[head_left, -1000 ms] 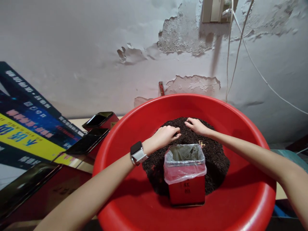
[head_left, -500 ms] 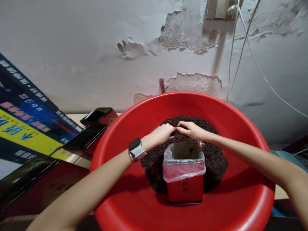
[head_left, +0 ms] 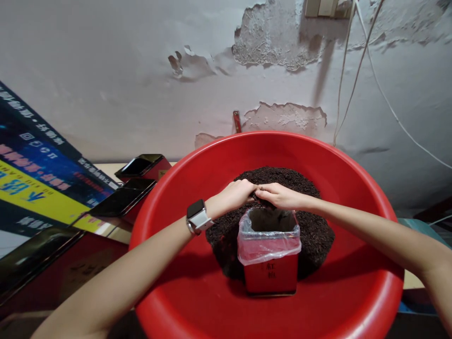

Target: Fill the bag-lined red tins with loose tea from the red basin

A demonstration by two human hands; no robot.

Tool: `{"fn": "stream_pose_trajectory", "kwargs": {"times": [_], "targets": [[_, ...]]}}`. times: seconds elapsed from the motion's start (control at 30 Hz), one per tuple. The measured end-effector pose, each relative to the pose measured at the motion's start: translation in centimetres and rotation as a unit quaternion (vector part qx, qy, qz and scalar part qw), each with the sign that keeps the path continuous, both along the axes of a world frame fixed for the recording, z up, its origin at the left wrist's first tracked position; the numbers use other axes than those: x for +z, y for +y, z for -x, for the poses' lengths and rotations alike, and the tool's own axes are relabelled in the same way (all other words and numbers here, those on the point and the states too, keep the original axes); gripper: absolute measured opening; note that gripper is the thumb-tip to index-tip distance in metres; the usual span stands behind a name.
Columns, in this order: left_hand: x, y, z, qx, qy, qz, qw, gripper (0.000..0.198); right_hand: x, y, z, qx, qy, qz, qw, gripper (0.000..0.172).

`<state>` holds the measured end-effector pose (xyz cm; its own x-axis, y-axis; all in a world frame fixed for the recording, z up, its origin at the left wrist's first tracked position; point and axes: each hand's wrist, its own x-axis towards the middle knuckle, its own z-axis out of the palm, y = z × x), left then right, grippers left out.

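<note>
The left hand [head_left: 237,194] and right hand [head_left: 279,197], apart a moment ago, now touch fingertips, cupped tight around a clump of dark leaves [head_left: 282,175] at the 12 o'clock edge of the red tin [head_left: 270,278] in the big tub [head_left: 197,292], so a scoop sits gathered by its open top.

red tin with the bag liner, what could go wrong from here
1. The left hand and right hand meet above the far rim of the red tin; dark leaves pushed from there may miss its narrow opening.
2. The plastic liner is only folded over the rim, so a nudge may drag it inward.
3. The tin stands on the curved red basin floor; a push might tip it.
</note>
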<state>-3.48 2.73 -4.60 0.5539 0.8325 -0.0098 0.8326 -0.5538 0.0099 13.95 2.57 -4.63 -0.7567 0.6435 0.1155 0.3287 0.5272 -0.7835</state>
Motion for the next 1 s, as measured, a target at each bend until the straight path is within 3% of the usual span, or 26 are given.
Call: {"fn": "stream_pose_trajectory", "kwargs": {"times": [0.5, 1.0], "targets": [[0.73, -0.59, -0.45, 0.007, 0.014, 0.021, 1.000, 0.015, 0.03, -0.30, -0.08, 0.008, -0.023, 0.045, 0.999, 0.032], [0.34, -0.22, -0.10, -0.003, 0.014, 0.012, 1.000, 0.016, 0.40, -0.63, -0.29, 0.085, -0.035, 0.034, 0.995, 0.022]]}}
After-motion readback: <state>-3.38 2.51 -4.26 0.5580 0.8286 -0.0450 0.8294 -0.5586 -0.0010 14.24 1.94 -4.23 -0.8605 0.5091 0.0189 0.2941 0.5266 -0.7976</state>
